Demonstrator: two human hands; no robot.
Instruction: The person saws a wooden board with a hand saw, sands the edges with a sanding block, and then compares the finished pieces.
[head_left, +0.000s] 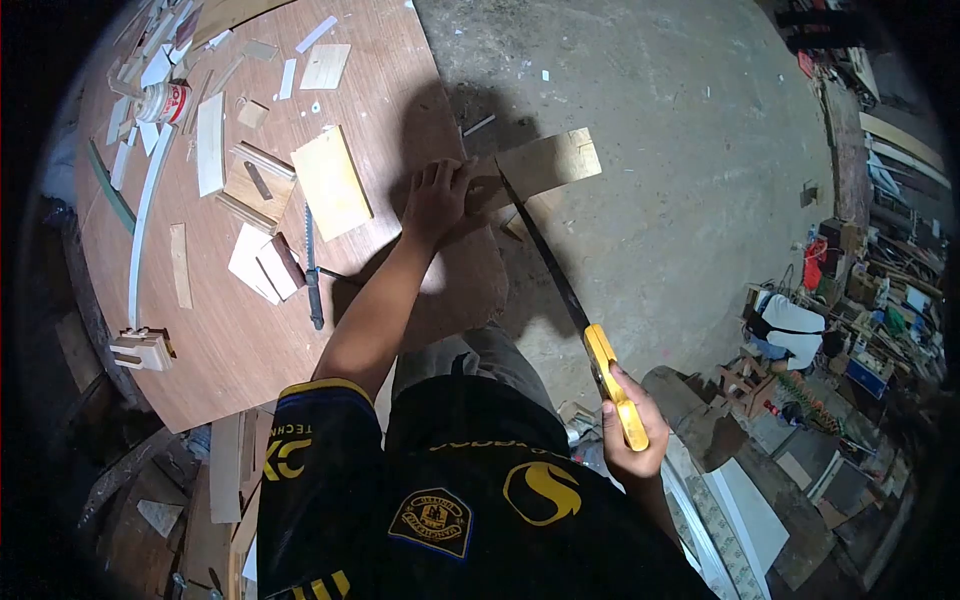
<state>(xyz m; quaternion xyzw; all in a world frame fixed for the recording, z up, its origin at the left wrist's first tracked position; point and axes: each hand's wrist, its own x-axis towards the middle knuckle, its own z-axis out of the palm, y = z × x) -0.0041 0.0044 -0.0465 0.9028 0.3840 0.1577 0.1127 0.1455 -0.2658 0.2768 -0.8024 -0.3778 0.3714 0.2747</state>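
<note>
My right hand (640,432) is wrapped round the yellow handle of a hand saw (548,258). The dark blade slants up and left, its tip at the near edge of a wooden board (545,165). This flat board juts past the right edge of the workbench (400,90) over the floor. With fingers curled over its left end, my left hand (437,203) holds the board down against the bench top. Part of that end is hidden under the hand and in shadow.
Left of my forearm lie a pale wooden panel (333,185), a small thin-bladed saw (312,265) and a grooved wooden piece (257,187). A labelled jar (165,102) stands among offcuts at the far left. Piled materials (880,330) line the right side.
</note>
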